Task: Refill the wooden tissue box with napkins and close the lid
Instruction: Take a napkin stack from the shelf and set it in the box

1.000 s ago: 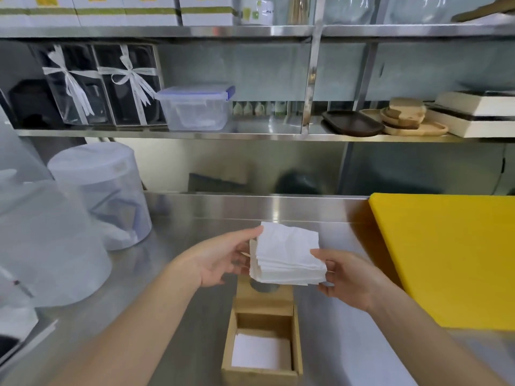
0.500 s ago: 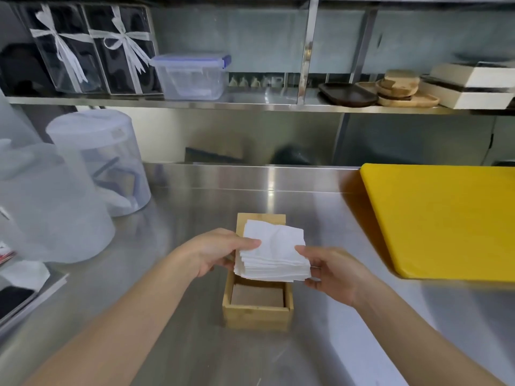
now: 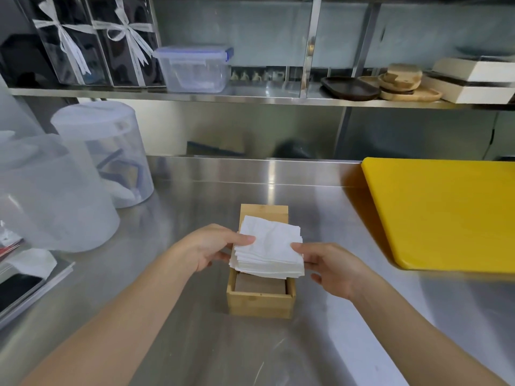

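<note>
Lighting even and moderately bright, apparently from overhead. Steel counter (image 3: 195, 344) shows soft glare streaks beyond the fingertips (image 3: 248, 240) and nearer the camera below them. Yellow board (image 3: 446, 213), right of the fingers, casts a warm reflection on the steel. Faint shadow beneath the wooden box (image 3: 260, 303). Shelf (image 3: 250, 96) lines bow with wide-angle distortion; left edge soft.

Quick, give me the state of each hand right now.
Left hand: closed on the left edge of the napkin stack, above the wooden box.
Right hand: closed on the stack's right edge.
</note>
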